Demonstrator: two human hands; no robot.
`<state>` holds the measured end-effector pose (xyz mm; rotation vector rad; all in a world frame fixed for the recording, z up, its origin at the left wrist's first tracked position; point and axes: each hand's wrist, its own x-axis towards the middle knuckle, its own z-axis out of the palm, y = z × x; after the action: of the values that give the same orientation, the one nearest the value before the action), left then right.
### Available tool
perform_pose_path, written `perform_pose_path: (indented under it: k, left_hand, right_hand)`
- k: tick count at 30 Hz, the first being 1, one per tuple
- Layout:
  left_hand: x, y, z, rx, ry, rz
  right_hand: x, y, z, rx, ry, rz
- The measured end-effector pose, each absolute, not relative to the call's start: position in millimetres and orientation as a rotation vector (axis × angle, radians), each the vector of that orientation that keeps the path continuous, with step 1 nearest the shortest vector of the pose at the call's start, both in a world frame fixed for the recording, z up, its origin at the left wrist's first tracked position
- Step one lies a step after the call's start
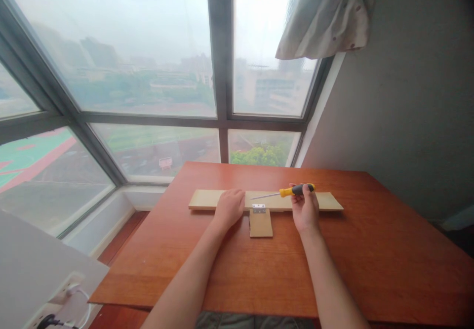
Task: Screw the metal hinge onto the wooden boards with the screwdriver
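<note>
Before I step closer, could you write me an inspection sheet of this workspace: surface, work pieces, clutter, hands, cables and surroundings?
Surface: reddish-brown wooden table.
Work pieces: long board lying crosswise; small board at its near edge; metal hinge where they meet; yellow-and-black screwdriver.
Clutter: nothing seen on the table.
Left hand: resting on the long board.
Right hand: holding the screwdriver by its handle, shaft pointing left.
Cables: white cable and black plug at lower left, off the table.
Surroundings: large windows, curtain, grey wall.
</note>
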<state>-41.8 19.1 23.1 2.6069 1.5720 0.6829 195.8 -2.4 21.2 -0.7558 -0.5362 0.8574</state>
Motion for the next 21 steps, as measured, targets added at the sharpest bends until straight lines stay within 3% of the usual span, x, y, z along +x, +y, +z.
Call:
perform_pose_path:
  k: [21]
  left_hand:
    - [-38.7,15.8,18.4,2.62,1.647,0.729]
  right_hand:
    - [189.3,-10.8,24.9,-0.934,-0.672,0.549]
